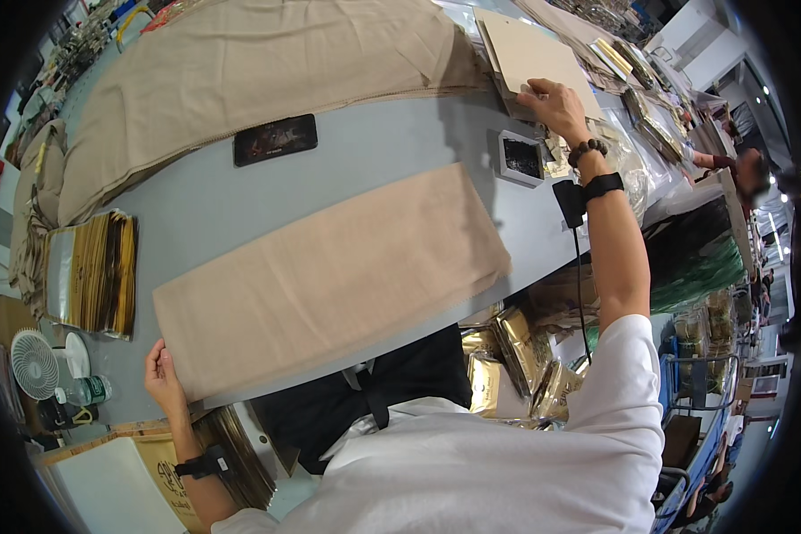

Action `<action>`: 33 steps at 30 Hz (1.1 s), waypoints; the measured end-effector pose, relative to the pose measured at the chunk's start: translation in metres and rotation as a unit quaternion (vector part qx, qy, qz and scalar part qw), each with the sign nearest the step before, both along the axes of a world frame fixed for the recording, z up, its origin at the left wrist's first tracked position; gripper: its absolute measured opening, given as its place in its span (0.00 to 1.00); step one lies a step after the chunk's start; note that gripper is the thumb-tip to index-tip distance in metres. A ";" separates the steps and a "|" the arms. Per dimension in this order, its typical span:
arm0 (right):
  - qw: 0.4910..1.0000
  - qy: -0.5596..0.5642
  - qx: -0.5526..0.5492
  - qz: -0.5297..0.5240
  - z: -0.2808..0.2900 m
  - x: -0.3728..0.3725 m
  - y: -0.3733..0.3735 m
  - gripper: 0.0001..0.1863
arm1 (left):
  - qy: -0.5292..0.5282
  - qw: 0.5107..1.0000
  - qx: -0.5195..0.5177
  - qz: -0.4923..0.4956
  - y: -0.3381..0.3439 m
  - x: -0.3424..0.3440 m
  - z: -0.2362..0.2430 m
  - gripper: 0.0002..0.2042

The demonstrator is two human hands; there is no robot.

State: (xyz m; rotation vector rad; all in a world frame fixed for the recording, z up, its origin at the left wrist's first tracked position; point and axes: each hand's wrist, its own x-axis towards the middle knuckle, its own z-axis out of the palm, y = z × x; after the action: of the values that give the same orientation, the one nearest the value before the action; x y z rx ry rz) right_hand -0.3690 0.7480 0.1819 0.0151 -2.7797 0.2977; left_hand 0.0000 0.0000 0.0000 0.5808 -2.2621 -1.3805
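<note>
A long folded piece of beige cloth (329,285) lies slantwise on the grey table in front of me. My left hand (163,378) is at its near left corner, touching the edge, with the fingers loosely bent and not wrapped round the cloth. Far to the right, my right hand (554,107) reaches over a stack of tan cardboard sheets (534,49). Its thumb and fingers close on the near edge of a sheet. Below that hand stands a small white box with a dark inside (521,158).
Beige fabric (267,62) covers the table's far side, with a dark phone-like slab (275,140) before it. Gold packets (93,271) stand stacked at left, near a white fan (35,363). More gold packages (518,351) lie below the table edge. Clear plastic (627,173) lies at right.
</note>
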 end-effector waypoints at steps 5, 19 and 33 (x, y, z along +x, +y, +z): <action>0.999 0.000 -0.047 0.025 -0.004 -0.011 0.015 0.24 | 0.004 1.000 -0.009 -0.002 -0.008 -0.004 0.001 0.16; 0.998 0.053 -0.005 0.036 -0.009 -0.024 -0.019 0.37 | 0.011 0.999 -0.039 0.010 0.000 -0.002 -0.008 0.13; 0.987 -0.019 0.002 -0.161 -0.018 -0.075 -0.053 0.27 | 0.020 0.999 -0.025 0.012 -0.003 0.004 -0.011 0.11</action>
State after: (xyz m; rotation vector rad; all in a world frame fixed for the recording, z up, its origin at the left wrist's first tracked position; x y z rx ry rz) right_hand -0.4440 0.6953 0.1644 -0.4388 -2.7623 0.2090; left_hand 0.0036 -0.0033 -0.0110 0.5567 -2.2435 -1.3092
